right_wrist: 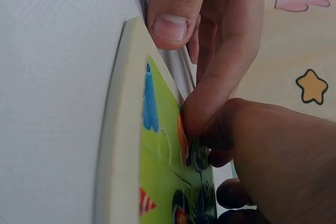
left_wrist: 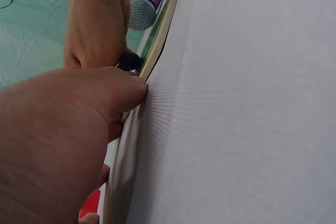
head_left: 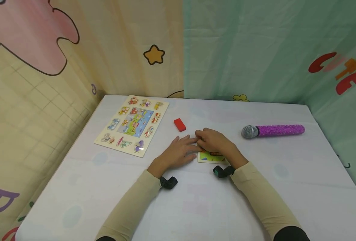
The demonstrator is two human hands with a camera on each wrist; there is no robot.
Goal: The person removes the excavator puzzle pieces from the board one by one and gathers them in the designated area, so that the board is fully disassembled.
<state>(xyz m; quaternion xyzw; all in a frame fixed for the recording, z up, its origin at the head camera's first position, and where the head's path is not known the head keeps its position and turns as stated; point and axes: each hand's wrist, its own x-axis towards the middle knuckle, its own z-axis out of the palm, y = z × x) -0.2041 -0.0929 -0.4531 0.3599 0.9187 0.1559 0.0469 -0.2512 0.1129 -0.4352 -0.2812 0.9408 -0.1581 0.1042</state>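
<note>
From the head view, a small puzzle board [head_left: 213, 157] lies flat on the white worktop [head_left: 193, 201], partly covered by the right hand [head_left: 212, 140], with its printed near strip showing below that hand. The left hand [head_left: 182, 152] is at the board's left side, fingers straight and spread, the tips reaching its edge. The right hand's fingers are curled over the board; whether they pinch a piece cannot be told. A red block [head_left: 180, 125] lies just beyond the left hand, a larger puzzle board [head_left: 134, 124] farther left, and a purple microphone [head_left: 274, 130] well to the right. In the left wrist view, the left thumb meets the small board's pale edge, with the right hand over the board's far part. In the right wrist view, the left thumb is at the board's rim and the left index finger rests on its green printed face, right beside the right hand's bent fingers.
</note>
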